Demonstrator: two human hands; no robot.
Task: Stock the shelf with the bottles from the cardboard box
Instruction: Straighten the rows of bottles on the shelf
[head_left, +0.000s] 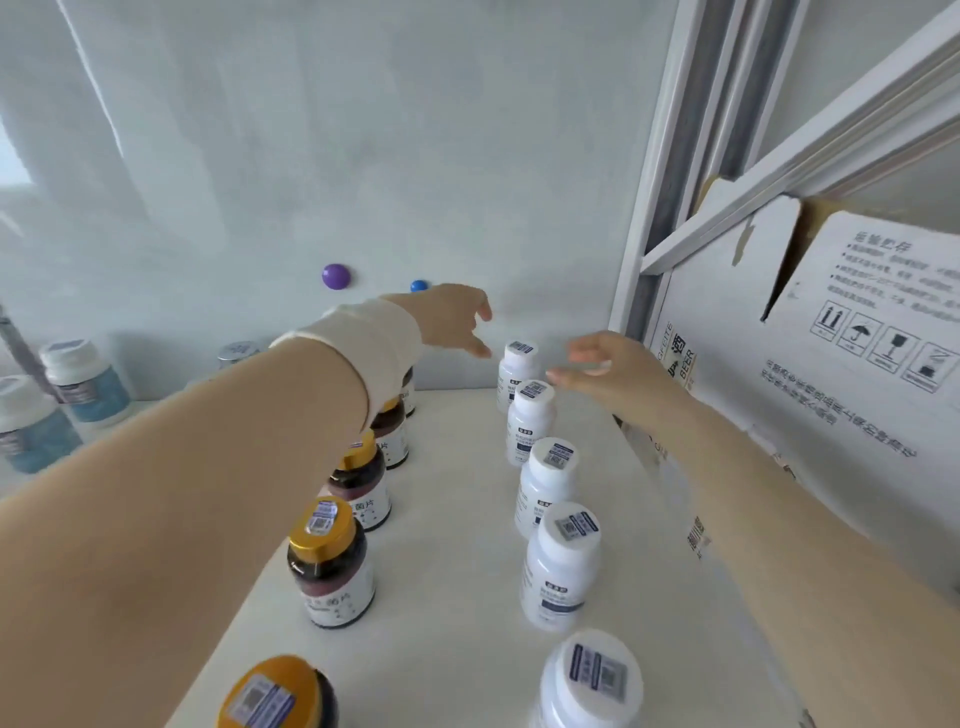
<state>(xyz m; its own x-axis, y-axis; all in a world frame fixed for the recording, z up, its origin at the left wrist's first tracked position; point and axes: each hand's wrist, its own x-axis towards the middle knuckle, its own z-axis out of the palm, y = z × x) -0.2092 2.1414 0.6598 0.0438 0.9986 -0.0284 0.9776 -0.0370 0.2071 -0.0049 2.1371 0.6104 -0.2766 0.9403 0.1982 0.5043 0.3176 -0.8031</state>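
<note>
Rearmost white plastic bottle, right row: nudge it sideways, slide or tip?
Probably tips: the rearmost white plastic bottle looks taller than wide. Likely rigid and light, though its fill is hidden. Once down, its round body could roll on the smooth white shelf or knock the next white bottle standing close by.

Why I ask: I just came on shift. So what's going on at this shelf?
A person is stocking the white shelf. At this moment the left hand and right hand are both open and hold nothing, reaching in near the rearmost white bottle. Two rows stand upright on the shelf: white bottles on the right and gold-capped dark bottles on the left. The cardboard box sits just right of the shelf.
</note>
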